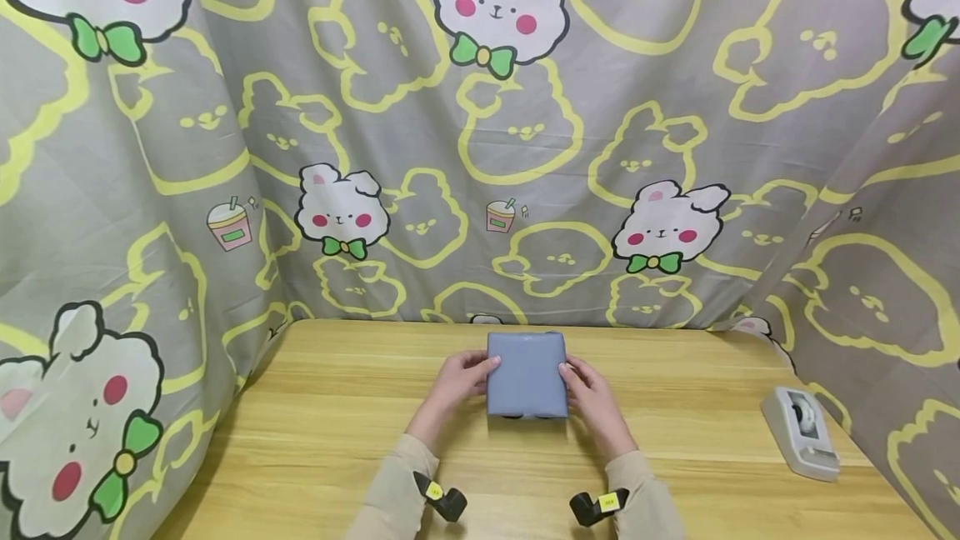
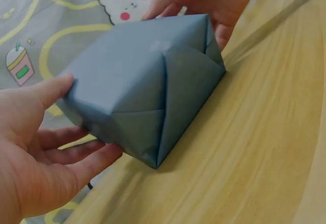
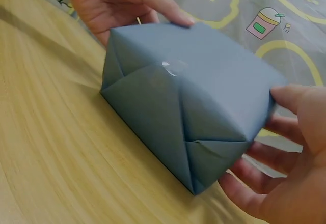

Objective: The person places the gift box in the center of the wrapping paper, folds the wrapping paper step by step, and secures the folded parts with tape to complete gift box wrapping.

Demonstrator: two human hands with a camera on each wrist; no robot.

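A box wrapped in blue-grey paper (image 1: 527, 375) sits on the table between both hands. Its folded end flaps show in the left wrist view, and a shiny bit of clear tape (image 3: 169, 69) catches light at the flap's top edge. My left hand (image 1: 461, 379) grips the left side, thumb on the upper edge and fingers against the side face. On the opposite side my right hand (image 1: 589, 390) holds it likewise, its thumb at the top edge and its fingers (image 3: 252, 175) along the lower side. The box's underside is hidden.
A white tape dispenser (image 1: 801, 433) with a roll in it stands at the right side of the wooden table (image 1: 337, 407). Patterned grey curtain (image 1: 420, 148) hangs behind the table and along both sides.
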